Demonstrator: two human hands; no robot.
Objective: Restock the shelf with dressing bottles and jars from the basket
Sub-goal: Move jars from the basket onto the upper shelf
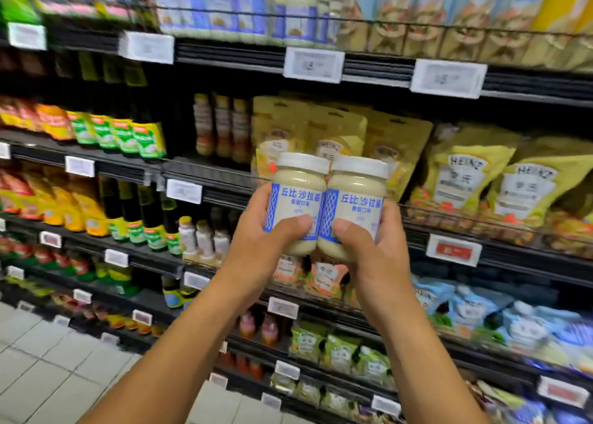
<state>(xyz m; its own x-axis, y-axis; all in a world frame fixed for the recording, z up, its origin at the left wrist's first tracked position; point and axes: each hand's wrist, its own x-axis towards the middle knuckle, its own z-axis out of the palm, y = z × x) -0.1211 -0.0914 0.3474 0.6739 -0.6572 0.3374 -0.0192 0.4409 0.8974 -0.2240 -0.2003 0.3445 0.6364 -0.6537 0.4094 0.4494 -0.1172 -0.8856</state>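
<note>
**Two jars up, one in each hand**

The left hand (263,240) is wrapped round the lower half of the left jar (296,199), with the thumb laid across the front of the blue label and the fingers curled out of sight behind. The right hand (375,253) grips the right jar (354,205) the same way. Both jars are held upright in the air in front of the shelving, their sides touching. The white screw lids are level and clear of the fingers.

From where I stand they look rigid and full to the shoulder with pale dressing, so I'd expect a solid weight for their size. I can't tell whether they are glass or hard plastic. The glossy label looks slick, and a grip this low leaves the top free to tip. I'd hold them round the middle of the body rather than by the lid. If they are glass, knocking them together or against a shelf edge is the thing to avoid.

Directly behind the jars are yellow Heinz pouches (465,173). A row of matching jars (244,9) stands on the top shelf, up and to the left, behind a thin wire rail (401,22) and above a white price tag (313,65). That looks like where these two belong. No basket is in sight.
</note>
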